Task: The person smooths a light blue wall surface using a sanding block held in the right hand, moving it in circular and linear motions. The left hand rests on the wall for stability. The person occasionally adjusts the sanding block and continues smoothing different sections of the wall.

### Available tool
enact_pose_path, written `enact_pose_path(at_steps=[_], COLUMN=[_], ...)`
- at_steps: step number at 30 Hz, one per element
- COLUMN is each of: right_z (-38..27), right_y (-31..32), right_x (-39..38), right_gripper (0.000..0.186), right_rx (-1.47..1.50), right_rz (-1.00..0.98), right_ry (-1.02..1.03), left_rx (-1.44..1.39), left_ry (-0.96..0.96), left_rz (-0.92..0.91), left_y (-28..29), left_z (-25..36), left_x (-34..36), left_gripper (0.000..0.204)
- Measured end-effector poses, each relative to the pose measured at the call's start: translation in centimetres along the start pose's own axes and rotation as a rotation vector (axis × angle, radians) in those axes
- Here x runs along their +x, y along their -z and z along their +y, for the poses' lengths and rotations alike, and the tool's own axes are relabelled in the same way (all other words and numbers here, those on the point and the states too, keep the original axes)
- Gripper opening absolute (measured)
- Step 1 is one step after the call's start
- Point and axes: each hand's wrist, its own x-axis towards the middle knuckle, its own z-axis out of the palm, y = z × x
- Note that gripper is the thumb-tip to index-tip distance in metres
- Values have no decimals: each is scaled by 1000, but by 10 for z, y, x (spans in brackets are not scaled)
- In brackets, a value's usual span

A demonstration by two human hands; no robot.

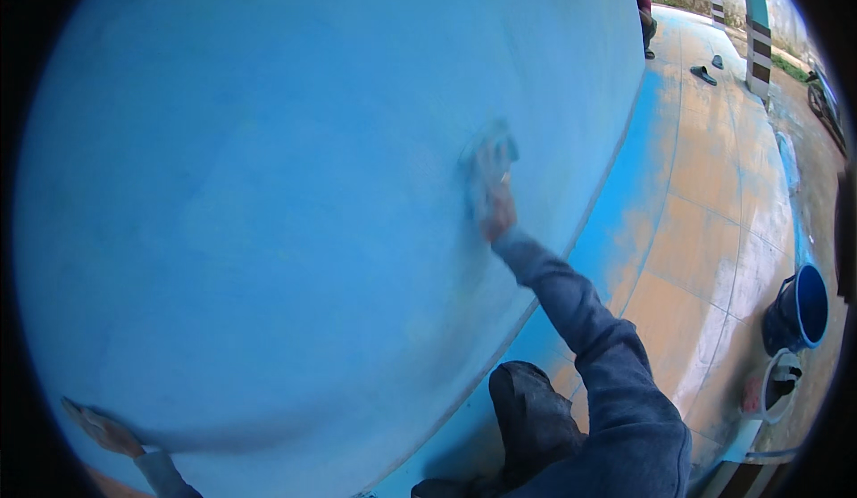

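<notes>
A light blue wall [268,186] fills most of the view. Against it, right of the middle, my right hand [493,190] presses a flat grey-green pad [505,143], both blurred by motion. Pale dust seems to coat the hand, and what kind of pad it is I cannot make out. My right arm stretches up from the lower edge in a dark blue-grey sleeve. Down at the far lower left, my left hand [105,428] rests at the wall with its fingers stretched out and nothing visible in it.
Dusty tan floor tiles [687,230] run along the wall's right side. A blue bucket [808,306] and a white bucket [775,389] with dark items inside stand at the right. Sandals [703,75] lie farther off near a striped post [759,56]. Part of a person [644,20] shows beyond the wall's end.
</notes>
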Motion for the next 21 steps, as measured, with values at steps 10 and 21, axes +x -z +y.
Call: enact_pose_path(at_steps=[10,21], right_z=[-20,-57], right_y=[-2,-24], right_x=[24,71], right_gripper=[51,52], right_rx=[-64,392], right_rz=[-113,-159], right_ry=[235,121], left_rx=[15,-11], left_ry=[-5,47], left_rz=[26,21], left_y=[10,11], left_z=[6,8], left_x=[8,10], left_gripper=[56,57])
